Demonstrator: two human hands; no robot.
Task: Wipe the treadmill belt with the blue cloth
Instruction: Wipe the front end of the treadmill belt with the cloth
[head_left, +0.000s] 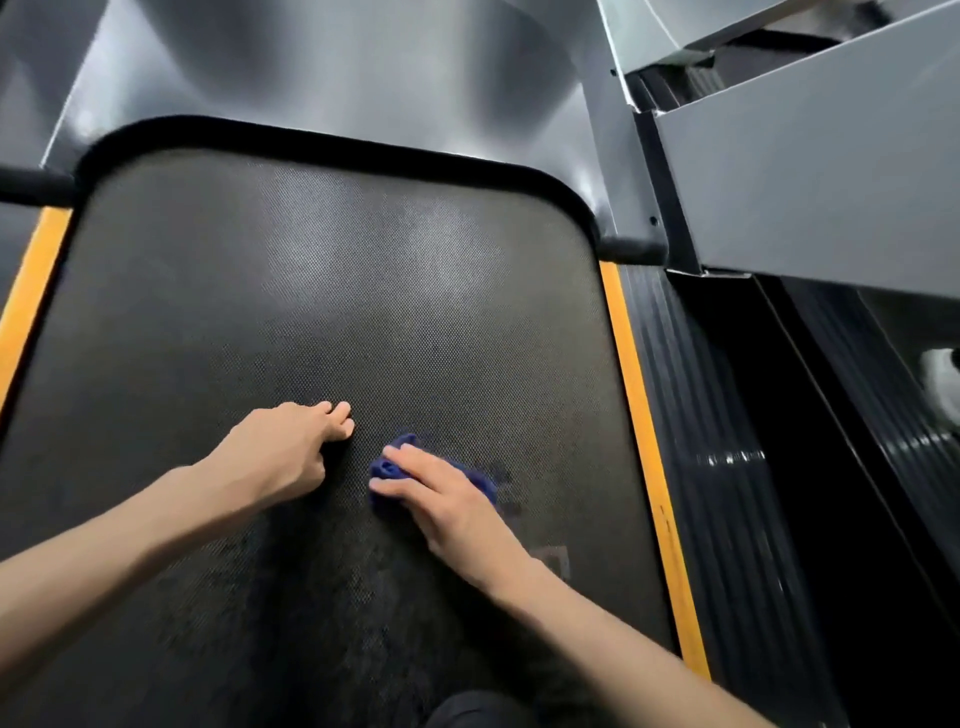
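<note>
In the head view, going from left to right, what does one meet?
Left yellow strip → left hand → right hand on the cloth → right yellow strip → ribbed side rail.

On my feed, a smooth grey hood (332, 78) fills the top and catches soft streaks of light. I see a left yellow strip (31, 291) and a right yellow strip (636, 395) running down the sides. Just beside the right one lies a black ribbed side rail (691, 415), then deep shadow. A grey slanted panel (810, 171) crosses the upper right, and a pale blurred shape (943, 379) sits at the right edge.
</note>
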